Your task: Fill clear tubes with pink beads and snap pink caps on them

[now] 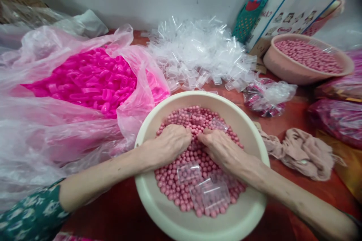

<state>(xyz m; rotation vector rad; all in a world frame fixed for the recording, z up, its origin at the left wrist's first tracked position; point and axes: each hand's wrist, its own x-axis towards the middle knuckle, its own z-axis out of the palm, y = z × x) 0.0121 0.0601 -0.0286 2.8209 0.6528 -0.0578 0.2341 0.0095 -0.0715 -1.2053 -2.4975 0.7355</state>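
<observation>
A cream basin (149, 203) holds a heap of pink beads (173, 188). Both of my hands are over the beads near the basin's middle, a short gap apart. My left hand (173, 141) is closed, its fingers curled down towards the beads. My right hand (222, 147) is closed too, with thumb and fingers bent inward at the bead surface. Whatever the fingers hold is hidden. Close to my wrists, transparent plastic cases (216, 196) lie on the beads, and another transparent case (189, 172) rests just below my left hand.
Behind the basin is a pile of transparent plastic pieces (198, 52). An open pink bag (141, 71) with bright magenta plastic parts (93, 83) lies left. Rightward are a crumpled cloth (308, 154), a knotted bag (266, 98) and another bead-filled bowl (294, 69).
</observation>
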